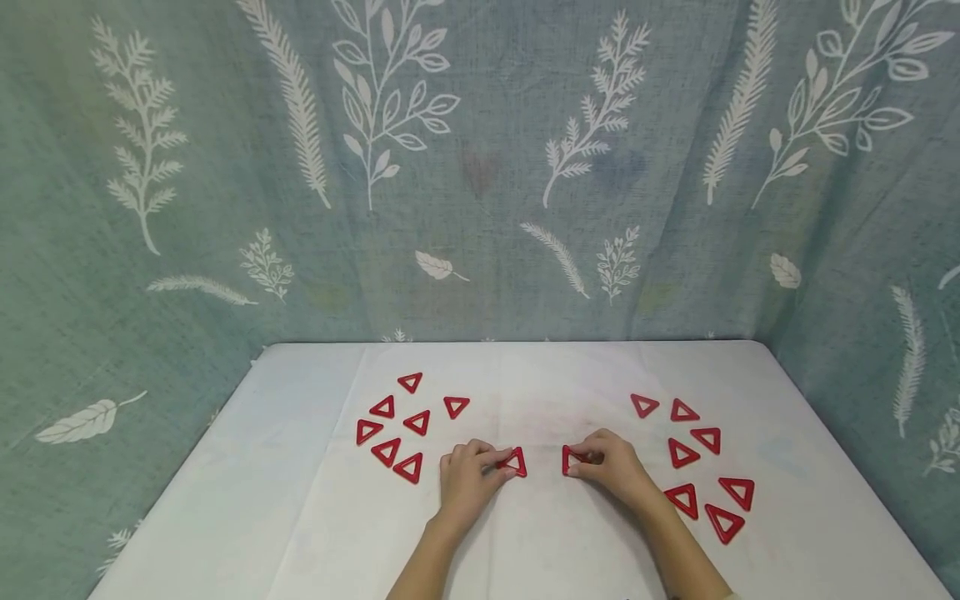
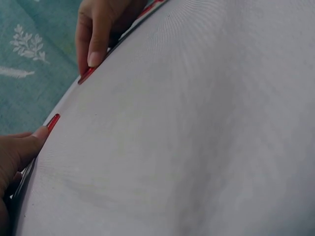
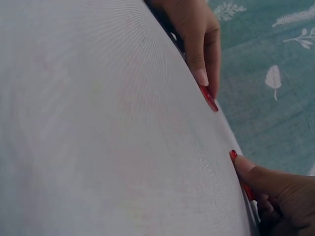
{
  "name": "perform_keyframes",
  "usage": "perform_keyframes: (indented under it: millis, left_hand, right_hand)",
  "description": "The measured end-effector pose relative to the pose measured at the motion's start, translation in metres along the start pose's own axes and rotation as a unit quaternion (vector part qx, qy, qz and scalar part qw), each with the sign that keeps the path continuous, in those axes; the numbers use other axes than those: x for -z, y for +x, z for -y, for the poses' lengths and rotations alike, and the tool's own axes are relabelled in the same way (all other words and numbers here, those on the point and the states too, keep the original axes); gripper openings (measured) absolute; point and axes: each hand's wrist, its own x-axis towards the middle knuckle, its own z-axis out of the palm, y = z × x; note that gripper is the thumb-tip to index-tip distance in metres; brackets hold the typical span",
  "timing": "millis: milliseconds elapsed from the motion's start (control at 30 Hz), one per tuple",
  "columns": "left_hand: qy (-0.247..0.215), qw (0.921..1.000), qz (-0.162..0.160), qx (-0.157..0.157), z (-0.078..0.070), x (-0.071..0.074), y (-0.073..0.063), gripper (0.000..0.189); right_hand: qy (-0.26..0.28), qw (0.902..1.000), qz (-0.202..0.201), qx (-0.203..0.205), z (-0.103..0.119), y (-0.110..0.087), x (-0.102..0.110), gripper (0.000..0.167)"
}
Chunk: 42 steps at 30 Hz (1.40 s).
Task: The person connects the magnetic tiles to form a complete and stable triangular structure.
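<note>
Near the middle of the table, my left hand (image 1: 468, 477) pinches a red triangle frame (image 1: 519, 461) between thumb and fingers. Facing it a short gap away, my right hand (image 1: 611, 465) pinches another red triangle frame (image 1: 566, 460), partly covered by the fingers. Both pieces are at the white tabletop and stay apart from each other. In the left wrist view the left hand's triangle (image 2: 53, 122) shows edge-on beside the thumb. The right wrist view gives the right hand's triangle (image 3: 234, 156) under the thumb, with the left hand's piece (image 3: 209, 98) across from it.
Several loose red triangles (image 1: 386, 451) lie in a cluster on the left of the white table (image 1: 315, 517). Another group of several red triangles (image 1: 683, 453) lies on the right, one (image 1: 684, 500) beside the right forearm. Behind hangs a green leaf-patterned cloth (image 1: 480, 208).
</note>
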Motion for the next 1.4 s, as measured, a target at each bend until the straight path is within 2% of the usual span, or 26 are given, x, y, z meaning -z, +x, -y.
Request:
perform_keyframes:
  millis: [167,367,667,933,1167,1400]
  left_hand:
    - [-0.006,0.9999,0.013,-0.007,-0.002,-0.001,0.002,0.03]
    - [-0.032,0.9983,0.044,-0.019,-0.006,-0.002,0.005,0.03]
    - [-0.025,0.9984,0.041,-0.03,-0.007,-0.005,0.002,0.029]
    - [-0.019,0.9983,0.043,-0.035,-0.01,-0.006,0.003,0.03]
    - [-0.009,0.9979,0.047,-0.045,-0.011,-0.004,0.001,0.031]
    - [-0.014,0.9976,0.058,-0.036,-0.01,-0.003,0.001,0.037]
  right_hand:
    - [0.002,0.9999,0.013,-0.004,0.002,0.003,-0.004,0.032]
    - [0.009,0.9989,0.034,0.031,0.001,0.005,-0.006,0.036]
    - [0.007,0.996,0.046,0.076,-0.001,0.003,-0.011,0.038]
    - [-0.014,0.9911,0.014,0.132,-0.002,-0.002,-0.016,0.035]
    - [-0.017,0.9894,0.012,0.144,-0.002,-0.002,-0.019,0.035]
    - [-0.037,0.984,-0.022,0.173,-0.005,-0.001,-0.025,0.036]
